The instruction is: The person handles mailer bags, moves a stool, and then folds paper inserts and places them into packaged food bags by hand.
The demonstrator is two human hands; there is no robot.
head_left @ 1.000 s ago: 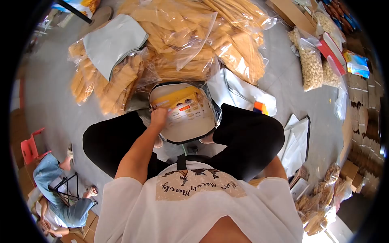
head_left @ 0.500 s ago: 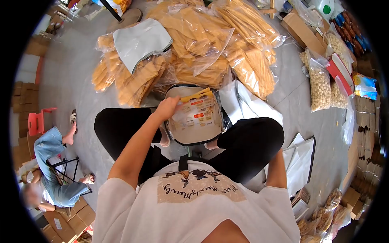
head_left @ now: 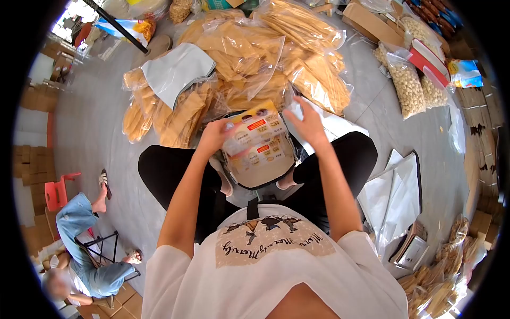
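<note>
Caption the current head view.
Left hand gripping a printed packet, right hand open beside it, bagged tan bundles beyond.

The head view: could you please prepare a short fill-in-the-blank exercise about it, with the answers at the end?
1. The left hand holds the upper printed packet at its ____ edge, as seen in the picture.
2. The right hand is on the packet's ____ side.
3. The wearer's T-shirt is mainly ____ around its printed panel.
4. The plastic chair near the picture's left edge is ____.

Missing words: left; right; white; red.
</note>
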